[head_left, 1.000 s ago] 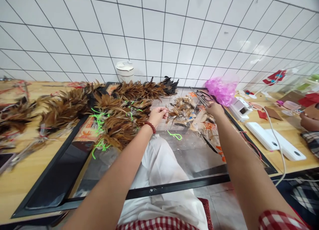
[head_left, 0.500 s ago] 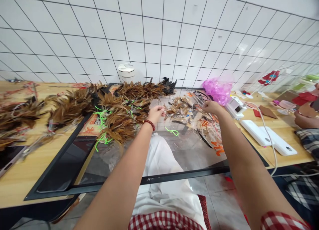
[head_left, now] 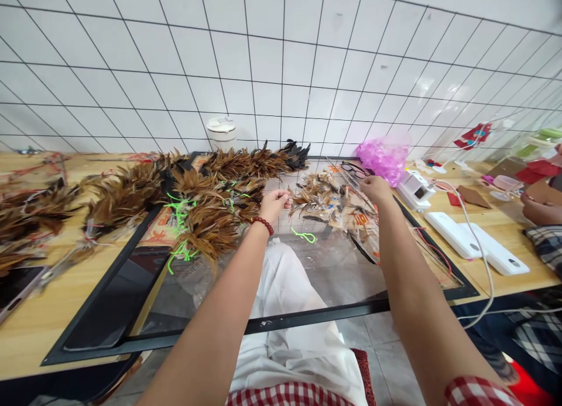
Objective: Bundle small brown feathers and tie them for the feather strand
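My left hand (head_left: 276, 203), with a red bead bracelet on its wrist, is closed in a pinch on a small bunch of brown feathers (head_left: 302, 198) at the edge of a loose feather pile (head_left: 327, 198). My right hand (head_left: 373, 187) reaches over the far side of that pile with its fingers curled; what they hold is hidden. Both hands are above a glass tabletop (head_left: 333, 265) with a black frame. A green tie (head_left: 305, 236) lies on the glass just below my left hand.
Bundled brown feathers with green ties (head_left: 206, 210) cover the left of the table. A white lidded cup (head_left: 221, 132), glasses (head_left: 353, 169), a pink plastic bag (head_left: 383, 157), white devices (head_left: 476, 246) with a cable, and another person's hand (head_left: 541, 210) sit at the back and right.
Both hands stay at the loose feather pile, with my right hand shifted slightly back toward the glasses. The camera has tilted a little.
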The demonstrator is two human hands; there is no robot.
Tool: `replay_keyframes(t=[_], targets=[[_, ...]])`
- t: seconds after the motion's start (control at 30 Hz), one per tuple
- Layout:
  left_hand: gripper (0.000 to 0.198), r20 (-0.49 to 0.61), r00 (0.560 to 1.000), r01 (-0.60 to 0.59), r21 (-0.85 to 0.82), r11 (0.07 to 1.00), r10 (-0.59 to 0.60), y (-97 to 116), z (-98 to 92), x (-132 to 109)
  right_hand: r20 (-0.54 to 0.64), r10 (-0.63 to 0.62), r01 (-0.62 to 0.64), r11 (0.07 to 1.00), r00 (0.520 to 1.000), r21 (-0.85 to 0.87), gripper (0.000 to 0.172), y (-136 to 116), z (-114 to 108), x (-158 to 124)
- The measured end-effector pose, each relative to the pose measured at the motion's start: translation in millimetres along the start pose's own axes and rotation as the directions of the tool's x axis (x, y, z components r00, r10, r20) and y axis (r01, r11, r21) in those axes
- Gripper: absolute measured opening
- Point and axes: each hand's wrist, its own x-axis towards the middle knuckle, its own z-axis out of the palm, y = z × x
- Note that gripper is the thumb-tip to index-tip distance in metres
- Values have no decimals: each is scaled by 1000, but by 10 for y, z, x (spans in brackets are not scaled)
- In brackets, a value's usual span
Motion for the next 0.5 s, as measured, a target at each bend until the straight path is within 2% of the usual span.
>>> replay_keyframes(t=[0.1,0.2,0.37,0.5], targets=[[2,3,1000,1,11,1000,-1,2,-2,-7,11,81,-77,980,997,-182,23,98,93,10],[1,10,1000,4,-9,1000,-4,11,-8,-14,79,60,-44,981,995,-188,20,187,107,10],[5,10,1000,15,-56,998,-15,22,-10,-15,19,32,-32,999,999,12,19,388,-205,-35],[6,11,1000,17,-60,998,-16,21,-3,-9,89,13,-17,999,996,45,27,631,-474,-125]])
